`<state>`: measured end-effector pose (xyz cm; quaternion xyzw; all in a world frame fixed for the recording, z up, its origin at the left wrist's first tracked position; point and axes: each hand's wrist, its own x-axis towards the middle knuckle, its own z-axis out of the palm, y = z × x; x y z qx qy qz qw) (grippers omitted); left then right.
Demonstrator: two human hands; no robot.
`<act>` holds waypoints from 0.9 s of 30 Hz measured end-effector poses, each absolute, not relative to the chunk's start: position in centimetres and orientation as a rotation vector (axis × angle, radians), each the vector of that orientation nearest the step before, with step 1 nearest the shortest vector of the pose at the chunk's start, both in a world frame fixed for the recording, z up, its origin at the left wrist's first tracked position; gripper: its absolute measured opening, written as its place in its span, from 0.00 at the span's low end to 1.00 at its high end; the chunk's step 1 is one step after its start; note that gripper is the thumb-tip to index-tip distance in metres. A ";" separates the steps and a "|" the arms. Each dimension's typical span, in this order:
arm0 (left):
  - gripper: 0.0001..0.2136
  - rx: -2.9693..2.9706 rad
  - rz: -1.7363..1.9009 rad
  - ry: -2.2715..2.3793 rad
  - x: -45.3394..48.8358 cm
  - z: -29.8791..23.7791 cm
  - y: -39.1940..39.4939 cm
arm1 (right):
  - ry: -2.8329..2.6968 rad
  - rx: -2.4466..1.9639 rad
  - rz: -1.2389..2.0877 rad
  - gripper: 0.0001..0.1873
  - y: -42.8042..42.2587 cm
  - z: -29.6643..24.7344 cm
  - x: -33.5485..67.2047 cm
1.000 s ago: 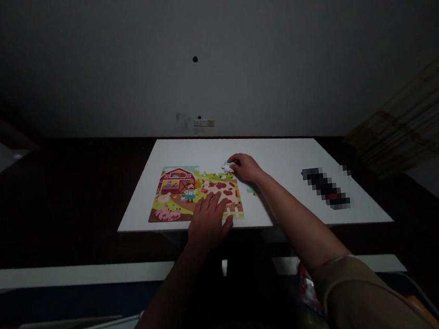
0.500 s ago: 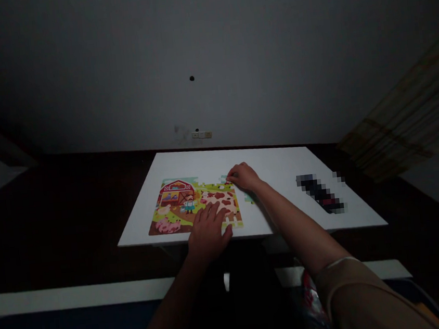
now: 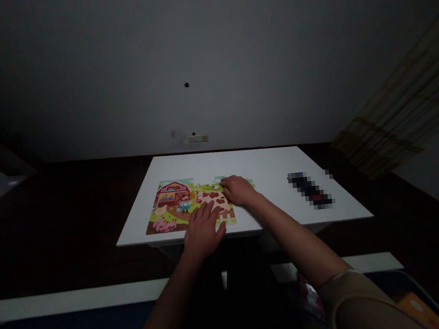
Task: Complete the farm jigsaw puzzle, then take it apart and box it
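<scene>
Bright cardboard farm puzzle (image 3: 172, 206) with a red barn and a spotty cow, flat on the white square table (image 3: 266, 162), toward 9 o'clock on it. Left hand (image 3: 202, 232) open, fingers spread, pressing flat on the puzzle's edge at 5 o'clock. Right hand (image 3: 238, 189) curled, knuckles up, on the puzzle's corner at 2 o'clock; fingertips hidden, so cannot tell if pinching a piece. Dark smeared thing (image 3: 310, 190) at 3 o'clock, too blurry to name. Tan sleeve (image 3: 359, 301) cut off at 5 o'clock of the view.
</scene>
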<state>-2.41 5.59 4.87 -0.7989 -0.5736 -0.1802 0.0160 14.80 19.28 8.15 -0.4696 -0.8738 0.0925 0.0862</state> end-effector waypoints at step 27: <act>0.20 -2.505 -0.583 -1.724 -2.3 4.8 5.6 | -2.316 -1.677 0.393 0.34 19.9 6.0 25.5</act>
